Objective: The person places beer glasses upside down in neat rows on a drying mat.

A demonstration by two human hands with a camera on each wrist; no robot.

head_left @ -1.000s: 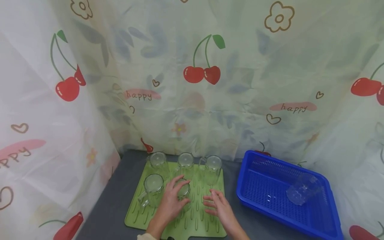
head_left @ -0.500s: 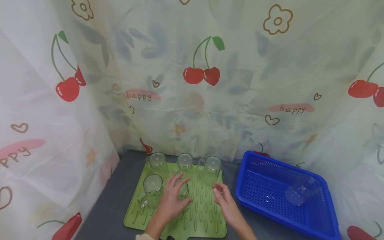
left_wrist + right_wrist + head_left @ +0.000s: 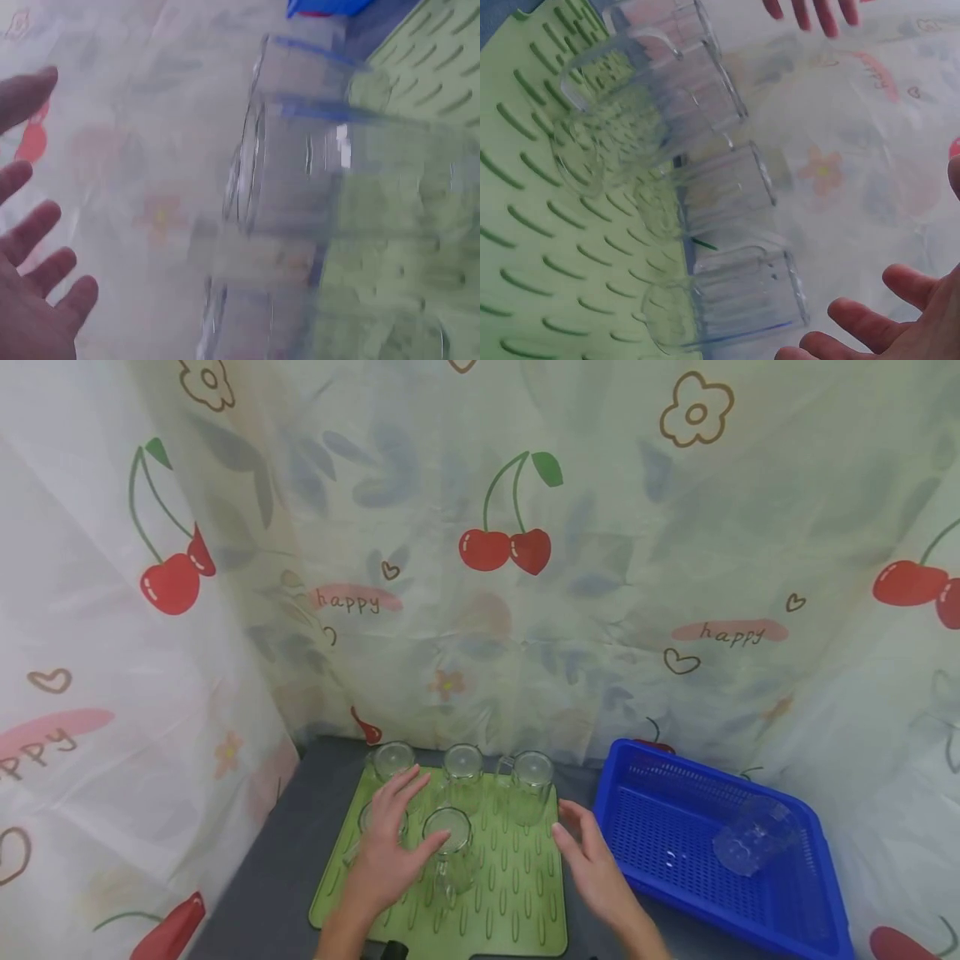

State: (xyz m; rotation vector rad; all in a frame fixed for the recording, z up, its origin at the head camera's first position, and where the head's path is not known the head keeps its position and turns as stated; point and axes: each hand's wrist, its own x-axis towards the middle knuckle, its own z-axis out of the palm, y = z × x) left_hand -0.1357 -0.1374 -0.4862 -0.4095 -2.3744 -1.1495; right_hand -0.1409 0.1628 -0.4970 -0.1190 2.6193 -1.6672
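from the head view i see my left hand (image 3: 386, 852) spread flat with straight fingers over the green mat (image 3: 517, 910), holding nothing. its palm hangs above the front-left glass mug (image 3: 371, 827), which it mostly hides, and its thumb lies just beside the rim of the front-middle mug (image 3: 448, 847); i cannot tell whether it touches the glass. in the left wrist view the same hand (image 3: 34, 292) shows only as loose, straight fingers at the edge, apart from a blurred mug (image 3: 300, 172).

my right hand (image 3: 596, 872) is also wide and empty, fingers straight and slightly fanned, hovering over the right edge of the mat, between the mugs and the blue basket (image 3: 795, 910). in the right wrist view its fingertips (image 3: 862, 319) sit near the closest mug (image 3: 735, 300) without touching it.

all five mugs stand upside down on the mat: three in a back row, the left one (image 3: 393, 762), the middle one (image 3: 462, 770) and the right one (image 3: 531, 781), and two in front. the mat lies on a dark grey table (image 3: 277, 877). one more clear glass (image 3: 753, 843) lies on its side in the basket, well apart from both hands. a cherry-print curtain (image 3: 495, 543) hangs behind everything.
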